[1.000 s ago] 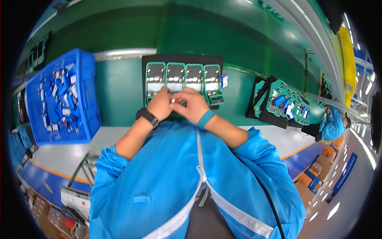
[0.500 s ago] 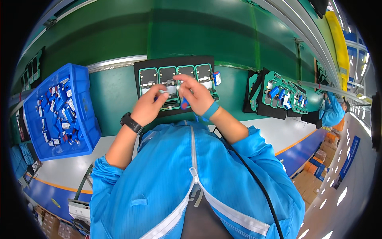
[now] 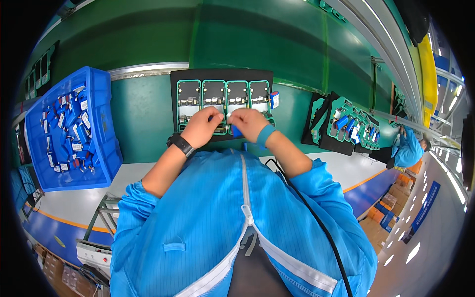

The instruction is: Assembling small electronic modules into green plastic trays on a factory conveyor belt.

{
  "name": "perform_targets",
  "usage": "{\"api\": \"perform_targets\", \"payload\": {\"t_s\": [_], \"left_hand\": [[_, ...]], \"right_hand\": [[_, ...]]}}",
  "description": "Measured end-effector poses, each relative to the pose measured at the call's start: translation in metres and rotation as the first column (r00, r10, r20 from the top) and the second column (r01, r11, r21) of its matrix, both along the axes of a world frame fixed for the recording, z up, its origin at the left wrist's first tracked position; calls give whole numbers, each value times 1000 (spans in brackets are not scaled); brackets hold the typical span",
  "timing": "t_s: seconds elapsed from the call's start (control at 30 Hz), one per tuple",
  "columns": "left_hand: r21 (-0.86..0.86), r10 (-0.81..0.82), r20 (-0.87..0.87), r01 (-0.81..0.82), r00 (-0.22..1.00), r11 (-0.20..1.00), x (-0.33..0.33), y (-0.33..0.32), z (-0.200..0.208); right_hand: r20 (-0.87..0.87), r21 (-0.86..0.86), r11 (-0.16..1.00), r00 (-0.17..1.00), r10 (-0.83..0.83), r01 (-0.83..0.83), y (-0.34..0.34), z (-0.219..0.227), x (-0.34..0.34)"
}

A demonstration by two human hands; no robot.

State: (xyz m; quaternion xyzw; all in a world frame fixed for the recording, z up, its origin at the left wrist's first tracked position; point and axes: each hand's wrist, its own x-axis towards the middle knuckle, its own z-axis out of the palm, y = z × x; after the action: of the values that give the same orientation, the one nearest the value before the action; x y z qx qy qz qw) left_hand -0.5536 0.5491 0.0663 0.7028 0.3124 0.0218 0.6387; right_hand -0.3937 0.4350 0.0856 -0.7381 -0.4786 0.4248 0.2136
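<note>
The left hand (image 3: 202,127) and the right hand (image 3: 251,123) are positioned side by side, slightly apart, over the near edge of a row of four green-framed housings (image 3: 189,90). The thumb and fingers of each hand are bent toward one another at the tips; whether either hand grips anything cannot be determined. A blue pack (image 3: 236,132) is visible directly below the right hand, partly covered by it; contact with the fingers cannot be confirmed. The housings lie on a black mat (image 3: 222,75), which rests on the green bench (image 3: 143,109). A second blue pack (image 3: 274,99) is located just beside the rightmost housing. A blue bin (image 3: 101,123) containing loose packs (image 3: 74,131) stands to the left. To the right, further green housings (image 3: 346,126) are piled on dark mats (image 3: 336,144).
</note>
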Motion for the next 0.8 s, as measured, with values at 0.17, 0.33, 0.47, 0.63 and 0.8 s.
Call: {"api": "perform_targets", "payload": {"t_s": [0.17, 0.33, 0.47, 0.63, 0.8], "left_hand": [[-264, 68, 4, -64, 998, 962, -17, 20, -23], [-70, -19, -68, 14, 997, 997, -29, 29, -18], [-262, 20, -192, -71, 981, 962, -30, 30, -7], [-165, 82, -117, -101, 990, 981, -37, 27, -20], [-119, 121, -66, -129, 990, 985, -42, 28, -23]], "right_hand": [[427, -425, 905, 882, 199, 2, 10, -24, 45], [490, -531, 846, 796, 354, -49, 21, -47, 55], [484, -632, 775, 764, 426, -32, 36, -45, 49], [487, -638, 770, 761, 428, -24, 46, -39, 40], [522, -673, 729, 779, 347, 125, 54, -37, 34]]}}
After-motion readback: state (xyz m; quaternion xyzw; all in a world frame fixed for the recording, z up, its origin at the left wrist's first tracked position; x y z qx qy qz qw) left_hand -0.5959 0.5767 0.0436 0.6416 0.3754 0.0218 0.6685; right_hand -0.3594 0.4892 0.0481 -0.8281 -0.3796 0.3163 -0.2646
